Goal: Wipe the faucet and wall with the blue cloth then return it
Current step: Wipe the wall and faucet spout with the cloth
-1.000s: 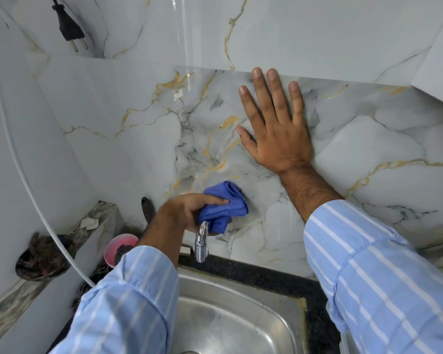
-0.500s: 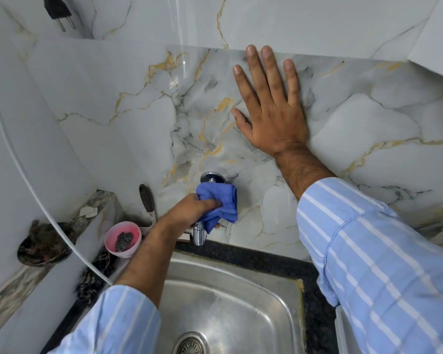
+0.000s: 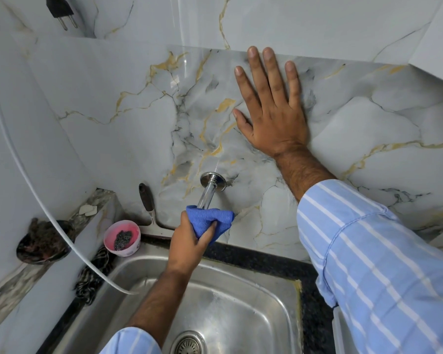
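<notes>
A chrome faucet juts out of the marble wall above the steel sink. Its round base plate and upper pipe show; its outer end is hidden. My left hand is closed around that outer end with the blue cloth wrapped over it. My right hand lies flat on the wall, up and to the right of the faucet, fingers spread, holding nothing.
A pink bowl with a steel scrubber stands at the sink's back left corner, a black-handled tool behind it. A white cable hangs across the left. A ledge and a dark dish are left; a plug hangs top left.
My left hand has slid the cloth from the wall by the faucet's base down along the pipe to its outer end, baring the base plate and pipe. My right hand stays on the wall.
</notes>
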